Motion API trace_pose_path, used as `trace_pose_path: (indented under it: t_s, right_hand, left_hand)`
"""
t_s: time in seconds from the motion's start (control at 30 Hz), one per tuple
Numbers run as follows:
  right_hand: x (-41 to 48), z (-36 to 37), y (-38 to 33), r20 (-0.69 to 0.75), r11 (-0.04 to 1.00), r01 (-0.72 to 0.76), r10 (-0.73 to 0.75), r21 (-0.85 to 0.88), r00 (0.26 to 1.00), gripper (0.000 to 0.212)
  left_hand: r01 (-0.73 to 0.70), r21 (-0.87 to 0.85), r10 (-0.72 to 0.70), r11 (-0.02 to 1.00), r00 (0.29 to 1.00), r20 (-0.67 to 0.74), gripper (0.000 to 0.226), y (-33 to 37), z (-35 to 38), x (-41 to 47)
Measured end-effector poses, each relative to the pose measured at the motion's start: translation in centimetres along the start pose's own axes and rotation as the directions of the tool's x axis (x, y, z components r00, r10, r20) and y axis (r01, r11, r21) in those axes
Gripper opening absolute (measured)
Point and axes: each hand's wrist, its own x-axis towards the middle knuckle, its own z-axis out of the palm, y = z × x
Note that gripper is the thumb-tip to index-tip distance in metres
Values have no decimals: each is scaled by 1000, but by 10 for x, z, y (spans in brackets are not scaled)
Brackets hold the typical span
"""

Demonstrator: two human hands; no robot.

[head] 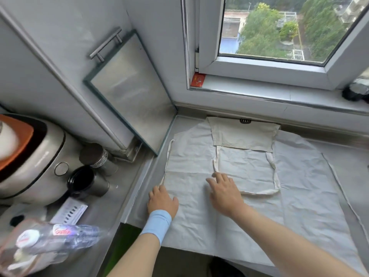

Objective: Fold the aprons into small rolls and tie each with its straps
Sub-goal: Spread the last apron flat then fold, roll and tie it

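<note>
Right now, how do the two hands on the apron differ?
The left hand has a blue wristband and rests at the left edge of the apron; the right hand has a bare wrist and lies nearer the middle, fingertips by a strap. Both lie flat, fingers open, gripping nothing.

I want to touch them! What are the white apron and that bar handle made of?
The apron looks like thin woven cloth, probably cotton: matte, off-white, creased all over. The handle looks like brushed metal: grey with a dull sheen.
</note>
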Motion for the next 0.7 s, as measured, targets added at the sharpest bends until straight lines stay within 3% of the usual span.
trace_pose_path:
  t_s: [0.17,0.23,0.33,0.4,0.47,0.53,0.7]
  right_hand:
    - [-54,16,-27,107,993,-104,98,50,989,18]
    - [-72,21,-35,150,995,-97,96,-3,984,22]
    - [-92,28,-45,135,990,-139,139,-10,981,33]
    - [-106,31,-50,144,985,-167,170,-37,975,45]
    - [-116,30,-56,158,981,-174,187,-92,970,56]
    - [-121,26,-61,203,973,-194,217,-129,955,62]
    - [-120,13,-74,368,970,-195,235,-144,899,73]
  left_hand:
    - [92,-15,-90,996,993,73,73,-23,-1,-25]
    - [122,-65,-116,990,989,97,67,-26,-4,-24]
    - [118,-97,-105,988,986,127,35,-29,-8,-20]
    - [81,-140,-62,987,989,137,33,-31,-10,-20]
    - [41,-305,5,951,989,148,27,-31,-13,-23]
    - [86,-531,21,843,981,192,15,-33,-18,-25]
    - [266,-691,83,672,900,427,71,-54,-36,-27]
